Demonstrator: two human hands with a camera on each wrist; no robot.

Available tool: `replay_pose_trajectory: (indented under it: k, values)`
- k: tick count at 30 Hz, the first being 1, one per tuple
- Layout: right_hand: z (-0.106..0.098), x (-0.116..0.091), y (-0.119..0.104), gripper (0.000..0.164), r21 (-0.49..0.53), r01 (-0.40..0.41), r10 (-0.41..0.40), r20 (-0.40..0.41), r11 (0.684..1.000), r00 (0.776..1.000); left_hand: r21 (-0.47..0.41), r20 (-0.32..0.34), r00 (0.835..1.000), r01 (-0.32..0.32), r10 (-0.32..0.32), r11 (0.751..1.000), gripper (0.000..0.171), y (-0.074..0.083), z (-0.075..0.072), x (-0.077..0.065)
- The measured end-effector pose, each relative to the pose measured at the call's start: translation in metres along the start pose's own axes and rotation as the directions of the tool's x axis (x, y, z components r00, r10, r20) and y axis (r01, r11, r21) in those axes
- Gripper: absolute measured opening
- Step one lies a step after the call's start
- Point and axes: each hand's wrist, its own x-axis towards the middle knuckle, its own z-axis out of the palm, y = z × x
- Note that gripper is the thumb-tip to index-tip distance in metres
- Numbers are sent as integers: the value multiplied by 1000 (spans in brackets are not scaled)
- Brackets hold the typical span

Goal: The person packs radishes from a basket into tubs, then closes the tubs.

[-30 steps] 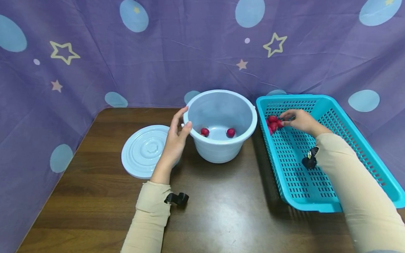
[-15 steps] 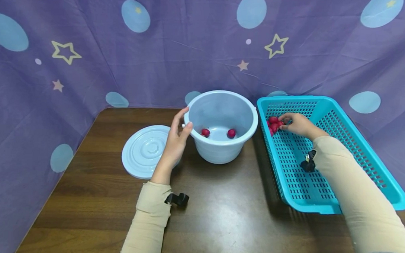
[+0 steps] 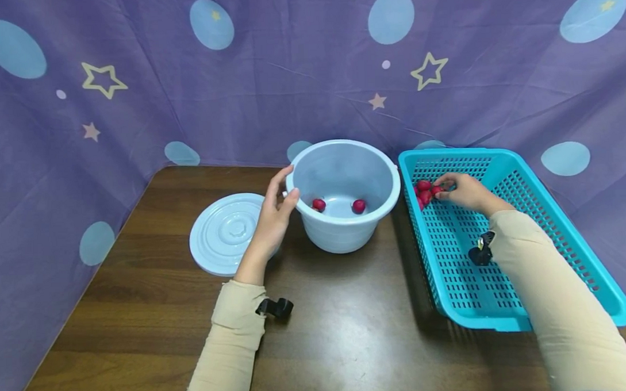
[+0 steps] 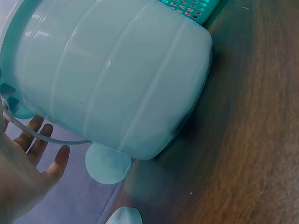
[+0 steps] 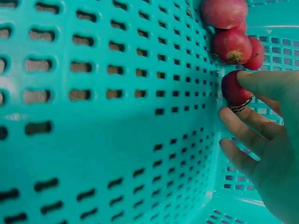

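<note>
Right hand pinches one red radish between thumb and fingers, near other radishes in turquoise basket's far-left corner; left hand, fingers apart, touches pale-blue bucket at its rim.

We see the head view evenly lit, with pale glare on the counter and soft shadow beside the basket. Both wrist views look dimmer and teal-tinted; in the left, bright streaks line the bucket.
</note>
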Motion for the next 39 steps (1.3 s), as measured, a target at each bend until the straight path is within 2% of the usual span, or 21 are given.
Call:
replay_pose_trajectory:
  k: [4, 14, 27, 39]
  values:
    - [-7, -4, 1, 44, 25, -16, 15, 16, 1000, 1000, 7, 4, 1000, 3, -3, 1000, 59, 0, 0, 0]
    - [-23, -14, 2, 47, 47, 12, -9, -48, 999, 999, 17, 10, 1000, 3, -3, 1000, 58, 1, 0, 0]
    - [-36, -31, -20, 50, 74, 81, -73, -101, 994, 992, 25, 5, 1000, -5, 5, 1000, 59, 1, 0, 1]
    - [-36, -46, -44, 46, 70, 173, -155, -206, 983, 966, 24, 3, 1000, -9, 9, 1000, 60, 0, 1, 1]
